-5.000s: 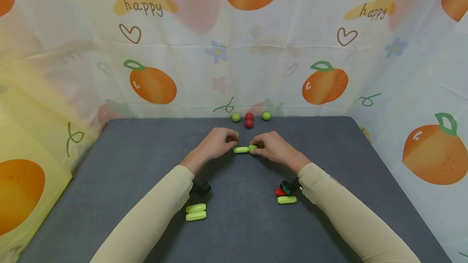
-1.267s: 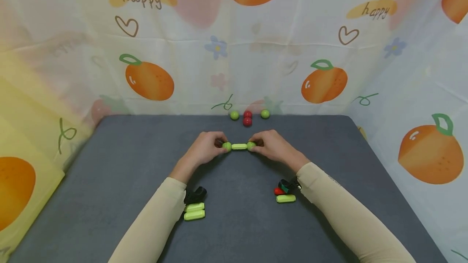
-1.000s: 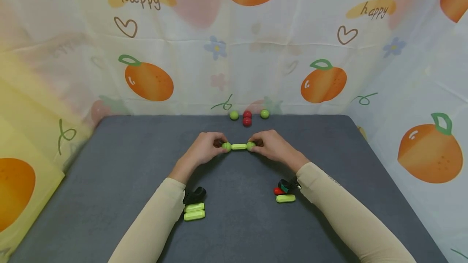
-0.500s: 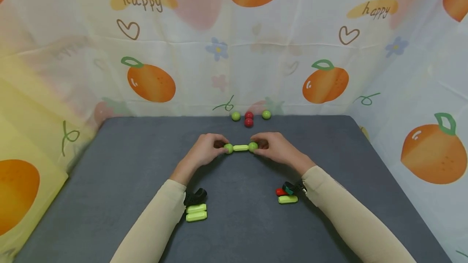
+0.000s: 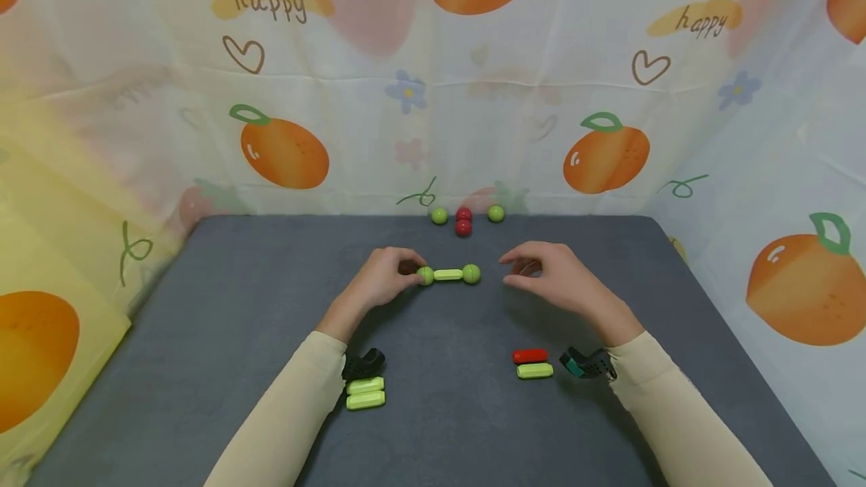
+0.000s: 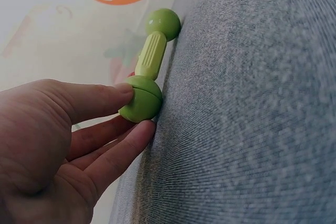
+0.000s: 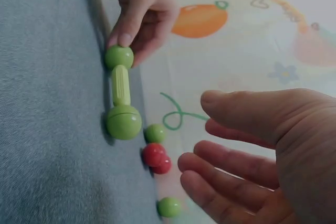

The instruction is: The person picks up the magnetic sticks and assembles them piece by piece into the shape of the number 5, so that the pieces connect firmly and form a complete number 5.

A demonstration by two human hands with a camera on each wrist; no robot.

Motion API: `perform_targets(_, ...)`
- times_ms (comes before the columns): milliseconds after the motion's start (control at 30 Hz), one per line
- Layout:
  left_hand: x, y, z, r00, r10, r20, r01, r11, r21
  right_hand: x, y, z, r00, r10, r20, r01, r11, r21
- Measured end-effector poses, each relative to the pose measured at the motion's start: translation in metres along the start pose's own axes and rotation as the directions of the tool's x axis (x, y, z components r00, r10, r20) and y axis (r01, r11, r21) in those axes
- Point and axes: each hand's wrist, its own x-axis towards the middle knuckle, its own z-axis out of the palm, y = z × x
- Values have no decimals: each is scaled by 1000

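A yellow-green rod (image 5: pixel 448 275) lies on the table with a green ball at each end, like a small dumbbell. My left hand (image 5: pixel 387 276) pinches the left green ball (image 6: pixel 142 100) between thumb and fingers. At the other end, the right green ball (image 5: pixel 471 273) touches nothing but the rod and the table. My right hand (image 5: pixel 551 273) hovers a little to the right of it, thumb and fingers spread apart and holding nothing. The right wrist view shows its fingers (image 7: pixel 231 169) away from the balls.
Along the table's back edge sit two loose green balls (image 5: pixel 439 216) and two red balls (image 5: pixel 463 228). Two yellow-green rods (image 5: pixel 365 400) lie by my left wrist. A red rod (image 5: pixel 530 356) and another yellow-green rod (image 5: pixel 534 371) lie left of my right wrist. A printed curtain hangs behind.
Five seconds ago the left ball was apart from the rod; now it joins the rod's left end. My right hand has just released the right ball and moved right, uncovering the red rod.
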Motion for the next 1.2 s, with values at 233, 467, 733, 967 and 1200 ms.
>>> perform_targets(233, 0, -1, -2, 1000, 2, 4, -2, 1000, -11, -22, -5, -3, 989, 29, 145, -24, 999, -34)
perform_targets(467, 2, -3, 0, 1000, -8, 6, 8, 1000, -23, -31, -10, -5, 903, 119, 412, -102, 993, -63)
perform_targets(733, 0, -2, 0, 1000, -11, 3, 11, 1000, -22, -34, -15, 7, 854, 213, 475, -163, 976, -145)
perform_targets(967, 0, -1, -1, 1000, -13, 10, 13, 1000, -25, -33, -12, 14, 866, 207, 456, -146, 975, -166)
perform_targets(1200, 0, -1, 0, 1000, -4, 4, 4, 1000, -24, -27, -4, 17, 892, 200, 406, -157, 978, -137)
